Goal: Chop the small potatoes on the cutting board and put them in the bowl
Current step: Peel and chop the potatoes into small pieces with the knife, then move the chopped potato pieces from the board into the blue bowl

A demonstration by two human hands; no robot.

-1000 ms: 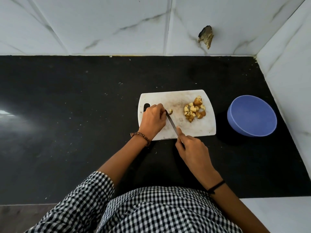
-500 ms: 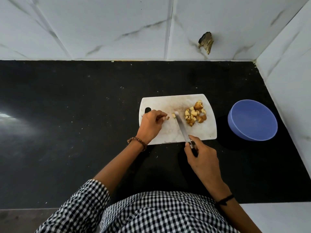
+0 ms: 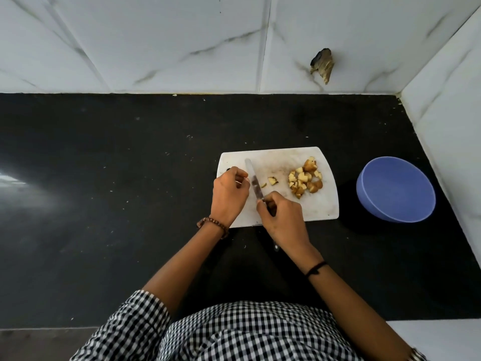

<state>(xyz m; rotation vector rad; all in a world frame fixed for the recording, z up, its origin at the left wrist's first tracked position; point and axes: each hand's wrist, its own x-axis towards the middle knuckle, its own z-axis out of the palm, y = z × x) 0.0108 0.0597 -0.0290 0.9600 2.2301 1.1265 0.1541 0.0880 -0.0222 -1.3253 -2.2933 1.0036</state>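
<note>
So the white cutting board point(image 3: 312, 208) sits on the black table point(image 3: 104, 183), and the chopped potatoes point(image 3: 305, 181) are heaped up toward its far right corner. One loose potato chunk point(image 3: 272, 180) lies on its own near the middle of the board, between the heap and the knife point(image 3: 253, 181), with a tiny sliver just beside the blade.

The right hand point(image 3: 282, 221) is wrapped around the knife handle, fingers curled tight on it. The blade points away from the person, across the left part of the board. The left hand point(image 3: 229, 195) is right next to the blade on its left side, over the board's left edge. Its fingers point(image 3: 242, 175) are curled in, maybe pinching a bit of potato, but honestly that spot is too small to tell.

The blue bowl point(image 3: 395, 190) is on the table to the right of the board, not touching it.

Other stuff: beaded bracelet point(image 3: 213, 225) on the left wrist, thin black band point(image 3: 316, 268) on the right, checked shirt point(image 3: 234, 332) at the bottom, and a chipped hole point(image 3: 322, 65) in the marble wall tile behind.
</note>
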